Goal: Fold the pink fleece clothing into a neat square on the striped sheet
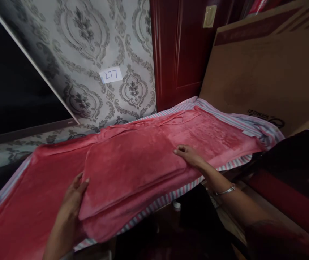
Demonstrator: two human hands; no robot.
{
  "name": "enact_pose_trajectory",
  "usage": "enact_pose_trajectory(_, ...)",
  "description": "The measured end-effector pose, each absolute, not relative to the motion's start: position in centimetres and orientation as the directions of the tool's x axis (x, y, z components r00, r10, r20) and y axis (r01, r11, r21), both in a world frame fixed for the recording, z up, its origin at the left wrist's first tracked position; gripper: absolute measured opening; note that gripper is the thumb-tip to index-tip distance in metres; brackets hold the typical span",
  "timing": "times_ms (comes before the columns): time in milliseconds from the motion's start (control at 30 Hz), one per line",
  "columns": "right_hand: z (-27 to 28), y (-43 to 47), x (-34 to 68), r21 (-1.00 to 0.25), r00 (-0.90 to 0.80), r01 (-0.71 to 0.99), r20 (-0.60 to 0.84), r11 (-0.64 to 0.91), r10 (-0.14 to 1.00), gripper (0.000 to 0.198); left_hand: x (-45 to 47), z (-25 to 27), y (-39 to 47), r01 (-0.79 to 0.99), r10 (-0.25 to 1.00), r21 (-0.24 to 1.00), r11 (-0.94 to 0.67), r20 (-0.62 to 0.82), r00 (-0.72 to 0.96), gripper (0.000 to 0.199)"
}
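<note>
A red plush cloth [214, 133] lies spread out; whether it is a blanket or a garment I cannot tell. At its middle sits a folded rectangular layer [132, 162] of the same plush. My left hand [74, 195] grips the left edge of this layer, thumb on top and the other fingers partly hidden beneath. On the opposite edge, my right hand [188, 154] pinches the plush between thumb and fingers, with a silver bracelet on the wrist. Under the plush is a striped cloth [219, 112], showing along the front and back edges.
Patterned wallpaper [81, 25] with a paper marked 277 [111, 74] is behind. A dark screen [16, 79] stands at the left, a dark red door [181, 47] at the back. A large cardboard box [265, 72] leans at the right.
</note>
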State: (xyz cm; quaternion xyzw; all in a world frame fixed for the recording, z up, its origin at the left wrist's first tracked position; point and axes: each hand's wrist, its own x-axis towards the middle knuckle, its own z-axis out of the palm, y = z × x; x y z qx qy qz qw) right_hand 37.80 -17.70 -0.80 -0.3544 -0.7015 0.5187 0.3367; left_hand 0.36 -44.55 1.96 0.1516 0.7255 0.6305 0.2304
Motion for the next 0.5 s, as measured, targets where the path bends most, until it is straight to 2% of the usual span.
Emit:
enact_pose_trajectory(167, -2.1, -19.0, 38.3, -0.991, -0.429, 0.055, 0.086, 0.121, 0.899, 0.048, 2.5, 2.1, -45.1, -0.084, 0.437, 0.977, 0.194, -0.163, -0.885, 0.052)
enact_pose_trajectory(367, -2.7, -20.8, 40.1, -0.994, -0.363, -0.018, 0.109, 0.111, 0.925, 0.048, 3.6, 1.3, -48.8, -0.248, 0.328, 0.959, 0.139, -0.281, -0.902, 0.049)
enact_pose_trajectory(433, -2.7, -21.7, 40.7, -0.990, -0.338, -0.019, 0.135, 0.137, 0.931, 0.047, 3.6, 0.6, -50.5, -0.243, 0.348, 0.951, 0.191, -0.297, -0.889, 0.056)
enact_pose_trajectory(500, -2.7, -22.5, 41.1, -0.988, -0.321, -0.023, 0.150, 0.150, 0.935, 0.047, 3.5, -0.1, -51.9, -0.149, 0.392, 0.951, 0.273, -0.251, -0.885, 0.062)
